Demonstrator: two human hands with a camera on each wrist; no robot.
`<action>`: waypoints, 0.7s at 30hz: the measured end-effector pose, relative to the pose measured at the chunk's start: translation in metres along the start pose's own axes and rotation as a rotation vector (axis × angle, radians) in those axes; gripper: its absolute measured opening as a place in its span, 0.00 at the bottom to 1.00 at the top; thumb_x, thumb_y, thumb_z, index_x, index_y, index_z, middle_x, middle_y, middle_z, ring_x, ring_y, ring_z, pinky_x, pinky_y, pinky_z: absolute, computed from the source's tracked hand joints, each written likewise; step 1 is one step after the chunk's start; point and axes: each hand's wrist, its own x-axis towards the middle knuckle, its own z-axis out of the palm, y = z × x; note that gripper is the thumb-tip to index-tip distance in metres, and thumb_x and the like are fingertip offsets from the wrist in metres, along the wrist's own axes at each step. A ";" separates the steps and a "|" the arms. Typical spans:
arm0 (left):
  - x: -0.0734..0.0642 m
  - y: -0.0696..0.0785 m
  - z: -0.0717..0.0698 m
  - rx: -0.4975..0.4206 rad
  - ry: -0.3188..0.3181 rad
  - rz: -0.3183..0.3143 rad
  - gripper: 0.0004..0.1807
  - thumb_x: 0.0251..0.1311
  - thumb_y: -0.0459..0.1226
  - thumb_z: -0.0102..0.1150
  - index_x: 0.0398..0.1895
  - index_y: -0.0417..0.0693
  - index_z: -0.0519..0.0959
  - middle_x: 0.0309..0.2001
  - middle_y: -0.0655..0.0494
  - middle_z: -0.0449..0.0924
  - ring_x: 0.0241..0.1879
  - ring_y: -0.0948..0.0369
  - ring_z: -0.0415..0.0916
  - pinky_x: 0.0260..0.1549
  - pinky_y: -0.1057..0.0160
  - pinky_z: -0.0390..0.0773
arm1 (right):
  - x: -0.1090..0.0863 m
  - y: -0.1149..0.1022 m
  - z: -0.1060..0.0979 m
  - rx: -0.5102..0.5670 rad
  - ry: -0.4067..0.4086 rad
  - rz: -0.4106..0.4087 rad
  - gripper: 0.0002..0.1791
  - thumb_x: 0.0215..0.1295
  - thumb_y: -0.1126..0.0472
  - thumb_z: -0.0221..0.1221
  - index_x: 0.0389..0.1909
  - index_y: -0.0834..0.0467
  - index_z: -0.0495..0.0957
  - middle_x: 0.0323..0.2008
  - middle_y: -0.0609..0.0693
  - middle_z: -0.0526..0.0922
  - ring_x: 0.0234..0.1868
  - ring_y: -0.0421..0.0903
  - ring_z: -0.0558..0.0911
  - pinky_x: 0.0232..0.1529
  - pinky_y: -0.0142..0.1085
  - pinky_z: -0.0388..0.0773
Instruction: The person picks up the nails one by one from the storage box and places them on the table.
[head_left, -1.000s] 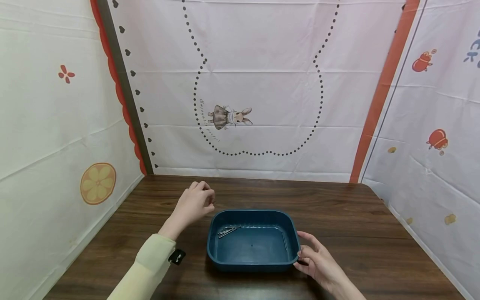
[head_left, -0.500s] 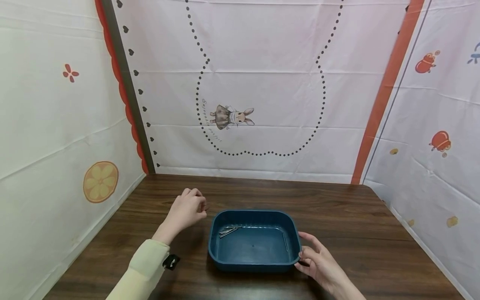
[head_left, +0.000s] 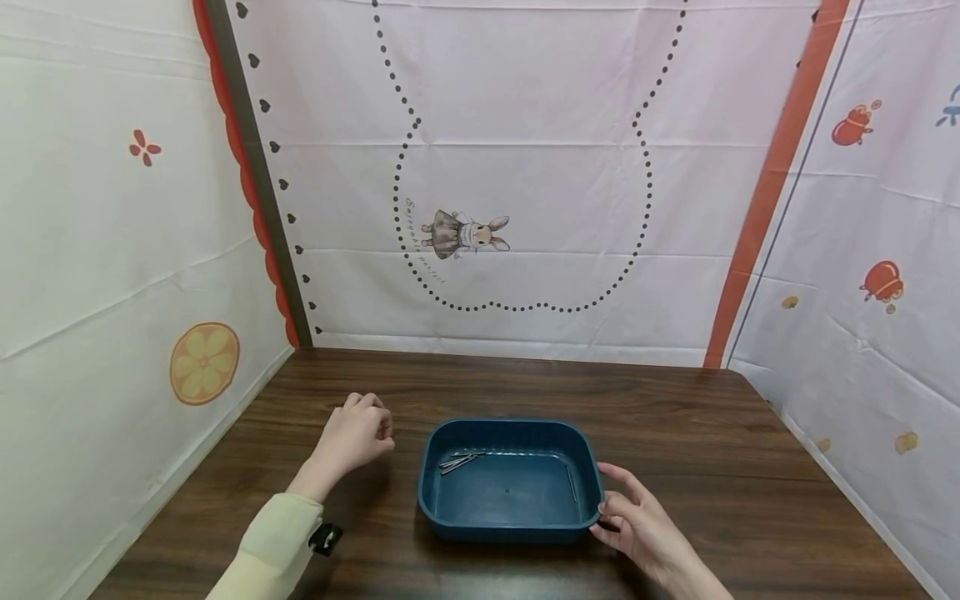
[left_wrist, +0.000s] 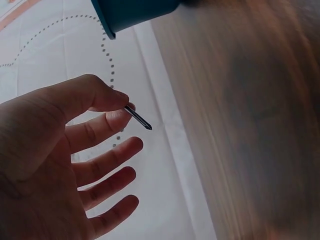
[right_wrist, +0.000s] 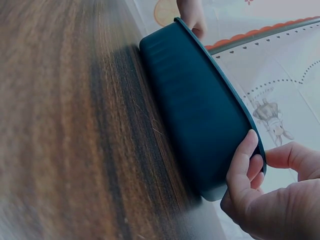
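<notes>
My left hand (head_left: 351,435) is over the table to the left of a blue plastic tub (head_left: 512,533). Between thumb and forefinger it pinches a dark metal nail (left_wrist: 139,118), whose pointed end sticks out; the other fingers are spread loosely. The tub stands upright on the table, and my right hand (head_left: 639,527) grips its right rim near the front corner, thumb on one side and fingers on the other in the right wrist view. Inside the tub, several thin nails (head_left: 457,463) lie bunched at the left, and a single nail (head_left: 572,483) lies along the right side.
The tub rests on a dark wooden table (head_left: 750,467). White printed cloth (head_left: 555,225) hangs behind the table and along both sides. A black band device (head_left: 326,539) sits on my left wrist at the pale sleeve (head_left: 273,542).
My left hand has moved left and a little toward me, away from the tub. The right hand and tub stay in place; the head view has shifted slightly.
</notes>
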 end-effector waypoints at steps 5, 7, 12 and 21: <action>-0.005 -0.005 0.001 0.007 -0.034 -0.014 0.15 0.49 0.40 0.69 0.16 0.57 0.71 0.41 0.52 0.77 0.48 0.47 0.71 0.36 0.50 0.71 | 0.000 0.000 0.000 0.003 -0.009 -0.001 0.29 0.68 0.69 0.48 0.66 0.47 0.54 0.38 0.42 0.77 0.37 0.38 0.81 0.45 0.32 0.81; -0.007 -0.007 0.002 0.011 -0.044 -0.019 0.14 0.49 0.40 0.69 0.16 0.57 0.71 0.41 0.52 0.77 0.48 0.48 0.71 0.35 0.51 0.71 | 0.000 0.001 0.000 0.004 -0.011 -0.002 0.29 0.68 0.69 0.48 0.66 0.47 0.54 0.38 0.42 0.77 0.37 0.38 0.81 0.46 0.32 0.81; -0.009 -0.011 0.004 0.023 -0.054 -0.030 0.14 0.48 0.40 0.69 0.16 0.56 0.71 0.39 0.52 0.76 0.46 0.49 0.70 0.34 0.52 0.69 | 0.000 0.001 0.000 0.002 0.001 -0.003 0.30 0.68 0.69 0.48 0.68 0.48 0.53 0.38 0.43 0.78 0.38 0.38 0.81 0.45 0.32 0.81; -0.011 -0.016 0.010 0.039 -0.108 -0.033 0.15 0.49 0.40 0.69 0.16 0.56 0.70 0.33 0.55 0.71 0.46 0.48 0.69 0.33 0.53 0.67 | 0.001 0.000 0.001 -0.007 0.013 -0.005 0.32 0.67 0.69 0.49 0.69 0.50 0.51 0.38 0.43 0.77 0.38 0.38 0.81 0.45 0.32 0.81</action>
